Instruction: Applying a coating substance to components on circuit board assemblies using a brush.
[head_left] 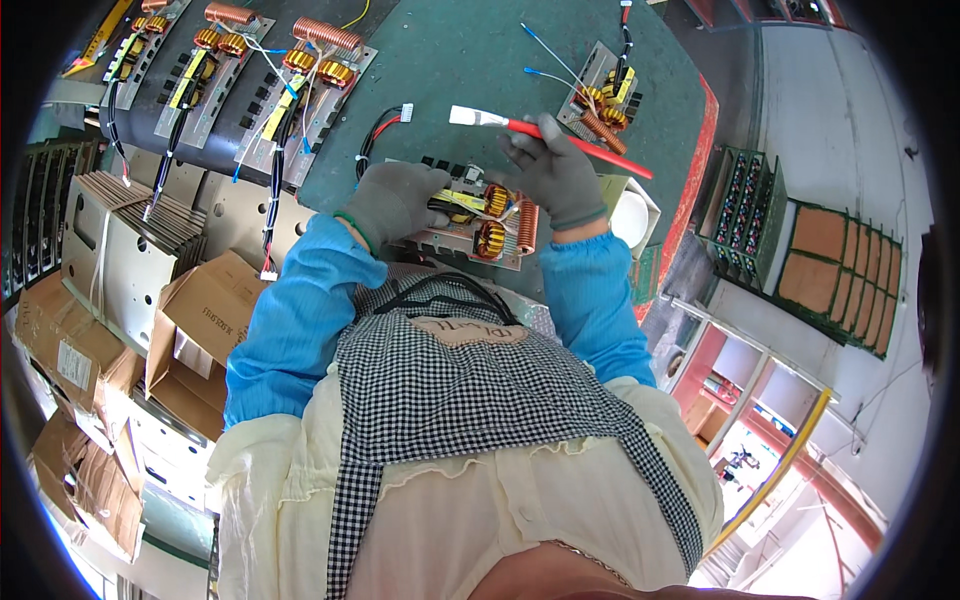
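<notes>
Nearest the checked apron (450,370), just above the middle of the frame, the circuit board (468,222) with copper coils lies on the green bench top (430,60); the gloved left hand (395,200) is over its left end, fingers curled, thumb and forefinger slightly apart, though I cannot tell whether they grip or only rest; a light, steady hold at the edge should suit best, clear of the coils and wires.

Just beyond, the gloved right hand (558,175) holds the red-handled brush (612,159) between its fingers, the rest of them loosely spread near the coils; the pale bristles point left, above the board, apart from it; short, soft strokes would likely be kinder than pressing, and the wires could snag; the white round container (630,218) sits close to the right wrist, so the elbow is best kept in.

Farther up, a white cable plug (407,112) lies left of the bristles; another board (605,95) lies upper right; three more boards (305,85) line the upper left.
</notes>
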